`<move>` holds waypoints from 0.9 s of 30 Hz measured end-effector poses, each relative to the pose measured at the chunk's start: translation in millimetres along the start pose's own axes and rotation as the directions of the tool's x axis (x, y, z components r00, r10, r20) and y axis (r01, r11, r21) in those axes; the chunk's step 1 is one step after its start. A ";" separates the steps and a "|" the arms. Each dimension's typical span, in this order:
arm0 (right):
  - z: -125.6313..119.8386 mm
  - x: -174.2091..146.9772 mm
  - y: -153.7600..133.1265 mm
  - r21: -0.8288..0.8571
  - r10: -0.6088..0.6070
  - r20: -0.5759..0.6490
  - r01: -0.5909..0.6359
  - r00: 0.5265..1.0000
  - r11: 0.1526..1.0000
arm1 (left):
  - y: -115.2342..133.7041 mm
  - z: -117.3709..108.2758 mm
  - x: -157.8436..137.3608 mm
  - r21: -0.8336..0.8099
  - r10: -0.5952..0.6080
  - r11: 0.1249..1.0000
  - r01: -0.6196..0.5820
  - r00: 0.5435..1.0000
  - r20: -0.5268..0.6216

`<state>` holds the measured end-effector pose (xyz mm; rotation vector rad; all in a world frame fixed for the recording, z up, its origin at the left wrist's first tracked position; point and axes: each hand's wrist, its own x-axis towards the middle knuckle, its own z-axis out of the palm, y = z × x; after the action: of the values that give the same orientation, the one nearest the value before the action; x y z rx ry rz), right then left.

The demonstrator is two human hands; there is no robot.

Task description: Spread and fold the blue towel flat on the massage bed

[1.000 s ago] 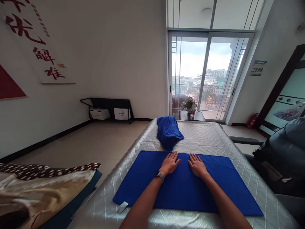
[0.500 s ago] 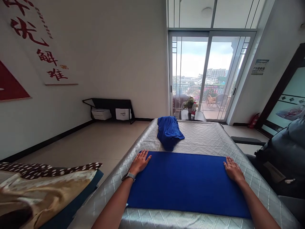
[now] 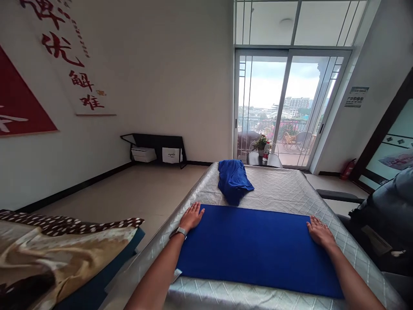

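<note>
Pale walls [image 3: 174, 77] surround a sliding glass door [image 3: 282, 103] and a tabletop [image 3: 274, 189] under silver quilted fabric. On the left wall, a white scroll [image 3: 72, 97] carries large red characters; 优, 解 and 难 are legible, the top one is cropped. A red banner [image 3: 19, 99] beside it shows part of a white character. One blue cloth [image 3: 261, 249] lies spread across the tabletop's near part; a rumpled blue cloth [image 3: 235, 181] lies beyond it. Both grips are open: the left hand [image 3: 192, 216] rests flat at the spread cloth's far left corner, the right hand [image 3: 320, 230] at its far right. Lettering on a white box [image 3: 172, 155] and a wall sign [image 3: 357, 97] is too small to read. A white tag [image 3: 177, 274] pokes out at the near left corner.
</note>
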<state>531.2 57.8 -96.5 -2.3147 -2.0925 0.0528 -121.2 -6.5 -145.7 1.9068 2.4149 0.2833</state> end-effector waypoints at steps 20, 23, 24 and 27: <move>21.3 -69.1 -232.4 0.140 -0.542 0.023 0.534 0.840 0.834 | 269.5 48.0 -43.3 -0.167 0.495 0.839 -0.519 0.853 -0.166; 22.9 -66.7 -231.5 0.147 -0.538 0.031 0.528 0.842 0.836 | 265.8 50.3 -40.1 -0.169 0.497 0.840 -0.515 0.856 -0.140; 22.9 -65.6 -230.9 0.148 -0.535 0.034 0.525 0.844 0.838 | 264.1 50.3 -39.2 -0.166 0.496 0.843 -0.512 0.859 -0.129; 21.2 -59.8 -218.5 0.139 -0.502 0.039 0.493 0.864 0.859 | 248.6 46.9 -36.3 -0.147 0.472 0.864 -0.481 0.877 -0.094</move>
<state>307.2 20.2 -108.7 -1.6589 -2.5706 0.2532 133.2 18.8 -150.9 2.4127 1.8315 0.5438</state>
